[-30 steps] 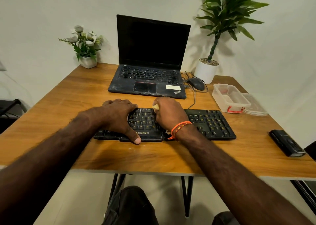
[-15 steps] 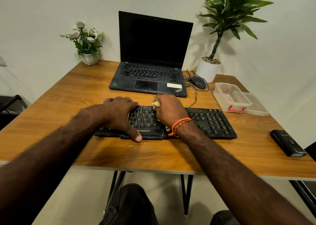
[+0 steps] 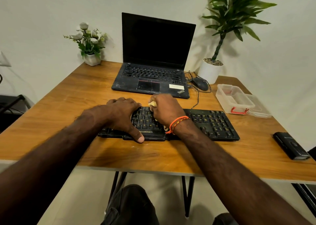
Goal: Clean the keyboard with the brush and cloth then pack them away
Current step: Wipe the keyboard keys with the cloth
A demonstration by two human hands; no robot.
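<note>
Gripping a pale brush handle (image 3: 152, 103), the right hand (image 3: 166, 110) has crept up the Zebronics keyboard (image 3: 212, 122) while the flat left hand (image 3: 123, 112) still steadies it, so brushing continues.

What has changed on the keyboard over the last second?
The right hand, gripping a pale yellowish cleaning tool, has slid up the black keyboard from the middle rows to the top row. The left hand still presses the keyboard's left half; the clear plastic box is unmoved.

Left hand (image 3: 122, 115) rests on the black keyboard (image 3: 212, 123) — right hand (image 3: 166, 110) grips a pale brush handle (image 3: 152, 103) over the keys
</note>
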